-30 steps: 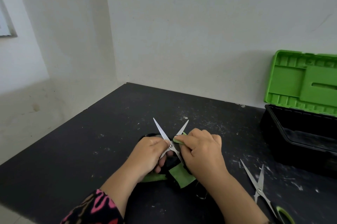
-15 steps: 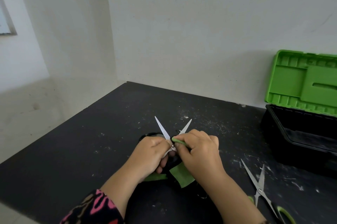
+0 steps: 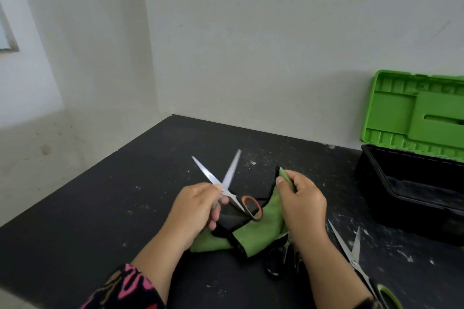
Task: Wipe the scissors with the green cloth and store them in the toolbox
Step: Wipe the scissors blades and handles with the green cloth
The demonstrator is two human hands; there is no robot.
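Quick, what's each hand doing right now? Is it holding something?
Left hand: closed around the orange-handled scissors, whose blades are spread apart.
Right hand: closed, pinching the green cloth.

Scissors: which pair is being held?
The orange-trimmed pair, blades spread, gripped by the left hand. The green-handled pair lies untouched on the table at right; a third, black-handled pair lies partly hidden under the right forearm.

Your steel scissors with orange-trimmed black handles [image 3: 226, 183] point away from you, blades spread in a V, just left of the raised black-edged green cloth [image 3: 263, 228]. The black plastic toolbox [image 3: 376, 195] stands far right, green lid open.
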